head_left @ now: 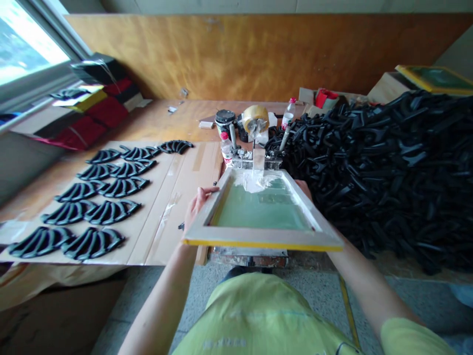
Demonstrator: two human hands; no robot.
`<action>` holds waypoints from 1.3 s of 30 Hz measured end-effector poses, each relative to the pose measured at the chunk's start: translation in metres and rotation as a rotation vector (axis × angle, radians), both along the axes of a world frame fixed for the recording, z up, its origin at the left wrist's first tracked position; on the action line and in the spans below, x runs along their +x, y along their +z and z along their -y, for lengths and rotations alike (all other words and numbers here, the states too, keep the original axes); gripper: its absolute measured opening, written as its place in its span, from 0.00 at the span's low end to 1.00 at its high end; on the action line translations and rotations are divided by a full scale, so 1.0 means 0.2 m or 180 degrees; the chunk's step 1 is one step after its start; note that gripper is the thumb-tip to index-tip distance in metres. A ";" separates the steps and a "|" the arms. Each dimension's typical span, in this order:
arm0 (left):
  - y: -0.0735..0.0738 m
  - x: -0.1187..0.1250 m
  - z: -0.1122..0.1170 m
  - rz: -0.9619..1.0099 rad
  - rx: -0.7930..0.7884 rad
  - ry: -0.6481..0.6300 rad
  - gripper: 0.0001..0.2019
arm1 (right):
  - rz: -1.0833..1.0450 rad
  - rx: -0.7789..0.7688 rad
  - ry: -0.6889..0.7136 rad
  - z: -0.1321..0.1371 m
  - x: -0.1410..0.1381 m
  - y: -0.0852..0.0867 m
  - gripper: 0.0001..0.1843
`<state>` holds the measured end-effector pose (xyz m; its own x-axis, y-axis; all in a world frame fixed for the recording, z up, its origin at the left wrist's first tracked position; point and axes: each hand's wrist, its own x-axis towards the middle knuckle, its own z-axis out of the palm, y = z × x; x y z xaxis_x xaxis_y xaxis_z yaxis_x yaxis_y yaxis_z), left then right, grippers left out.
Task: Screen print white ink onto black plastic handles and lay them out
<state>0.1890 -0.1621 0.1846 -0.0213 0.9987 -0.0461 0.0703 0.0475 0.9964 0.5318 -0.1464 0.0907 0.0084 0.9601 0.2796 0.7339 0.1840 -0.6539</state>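
A wooden-framed printing screen (pixel 263 237) with green mesh is tilted up in front of me, hinged at its far end to a metal clamp (pixel 254 157). My left hand (pixel 197 203) grips the screen's left rail, fingers curled over the wood. My right hand (pixel 303 187) is mostly hidden behind the right rail; only a bit of it shows at the frame's edge. A white smear of ink (pixel 254 180) lies at the far end of the mesh.
Rows of black curved plastic pieces (pixel 94 197) lie on cardboard to the left. A large heap of the same black pieces (pixel 388 172) fills the right. A tape roll (pixel 254 118), a black jar (pixel 225 121) and bottles (pixel 288 114) stand behind the clamp. Folded fabric (pixel 96 106) sits far left.
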 end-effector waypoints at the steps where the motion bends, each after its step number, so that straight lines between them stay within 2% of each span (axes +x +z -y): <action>1: -0.05 -0.03 0.03 -0.0114 -0.0233 -0.0112 0.28 | 0.0007 0.0133 -0.0302 -0.03 0.03 0.03 0.19; 3: -0.18 -0.06 0.08 -0.0178 -0.0625 -0.0289 0.30 | 0.0252 0.0493 -0.0725 -0.11 0.03 0.11 0.17; 4: -0.25 -0.07 0.10 -0.0140 -0.0771 -0.0318 0.34 | 0.0420 0.0660 -0.0718 -0.16 -0.01 0.14 0.21; 6: -0.38 -0.06 0.11 -0.0105 -0.0965 -0.0310 0.42 | 0.0794 0.0778 -0.0295 -0.25 -0.15 0.21 0.28; 7: -0.43 -0.06 0.11 -0.0148 -0.1011 -0.0296 0.44 | 0.0980 0.0689 -0.0048 -0.30 -0.22 0.23 0.28; 9: -0.51 -0.04 0.10 -0.0292 -0.1012 -0.0248 0.42 | 0.1348 0.0292 0.0302 -0.35 -0.35 0.24 0.19; 12: -0.57 -0.04 0.09 -0.0403 -0.0952 -0.0224 0.39 | 0.1804 -0.0176 0.0526 -0.32 -0.45 0.19 0.07; 14: -0.60 -0.05 0.09 -0.0409 -0.0928 -0.0283 0.37 | 0.1974 -0.0147 0.0775 -0.23 -0.45 0.15 0.07; 18: -0.63 -0.07 0.09 -0.0463 -0.0861 -0.0322 0.36 | 0.1971 0.0167 0.1740 -0.06 -0.38 0.14 0.10; 21: -0.64 -0.07 0.09 -0.0509 -0.0864 -0.0313 0.35 | 0.1737 0.0122 0.2089 -0.07 -0.34 0.19 0.07; 24: -0.62 -0.06 0.09 -0.0572 -0.0853 -0.0297 0.34 | 0.1484 0.0091 0.1686 -0.11 -0.35 0.19 0.05; 26: -0.60 -0.06 0.10 -0.0570 -0.0866 -0.0275 0.34 | 0.1440 0.0285 0.1432 -0.09 -0.38 0.14 0.08; 29: -0.58 -0.05 0.10 -0.0491 -0.0914 -0.0284 0.36 | 0.1402 0.0566 0.1660 -0.02 -0.39 0.08 0.12; 32: -0.54 -0.05 0.10 -0.0402 -0.0949 -0.0272 0.36 | 0.1294 0.0449 0.1756 -0.02 -0.39 0.10 0.09; 34: -0.49 -0.06 0.10 -0.0270 -0.1018 -0.0315 0.38 | 0.1235 0.0280 0.1428 -0.11 -0.40 0.17 0.10; 35: -0.46 -0.07 0.10 -0.0198 -0.1067 -0.0360 0.39 | 0.1215 0.0202 0.1185 -0.17 -0.40 0.21 0.14; 37: -0.36 -0.08 0.09 -0.0051 -0.1116 -0.0461 0.40 | 0.1198 0.0051 0.0669 -0.29 -0.38 0.29 0.24; 39: -0.25 -0.09 0.06 0.0042 -0.1012 -0.0491 0.34 | 0.1155 -0.0071 0.0199 -0.39 -0.31 0.36 0.30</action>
<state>0.1720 -0.1748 0.1346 0.1313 0.9258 -0.3545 0.0881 0.3453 0.9343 0.4698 -0.0681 0.1632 -0.1464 0.9615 0.2325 0.9066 0.2245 -0.3574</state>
